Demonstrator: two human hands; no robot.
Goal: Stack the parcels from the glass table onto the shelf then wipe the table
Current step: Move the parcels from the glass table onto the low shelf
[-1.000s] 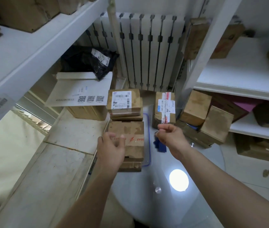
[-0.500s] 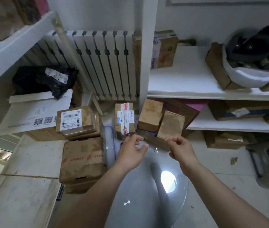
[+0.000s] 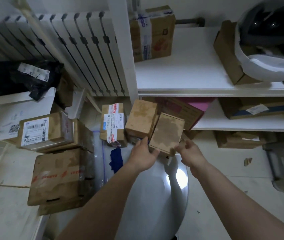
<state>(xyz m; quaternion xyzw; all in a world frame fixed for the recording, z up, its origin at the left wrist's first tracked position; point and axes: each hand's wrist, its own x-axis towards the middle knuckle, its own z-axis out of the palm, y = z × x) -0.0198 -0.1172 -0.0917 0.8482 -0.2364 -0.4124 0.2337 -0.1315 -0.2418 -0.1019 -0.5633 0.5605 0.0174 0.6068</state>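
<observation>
White shelf [image 3: 207,90] boards fill the right side, with a round glass table [image 3: 146,196] pushed up against them. At the table's far edge sits a small brown parcel [image 3: 167,132], tipped up with its broad face toward the camera. Its long axis runs away from the person, leaning a bit right toward the shelf. The left hand [image 3: 143,154] has a grip on its near left corner. The right hand [image 3: 190,151] is curled at the near right corner, can't tell if that grip is closed. 1 more plain parcel [image 3: 141,116] touches its left side, and a blue cloth [image 3: 116,158] lies on the table nearby.
</observation>
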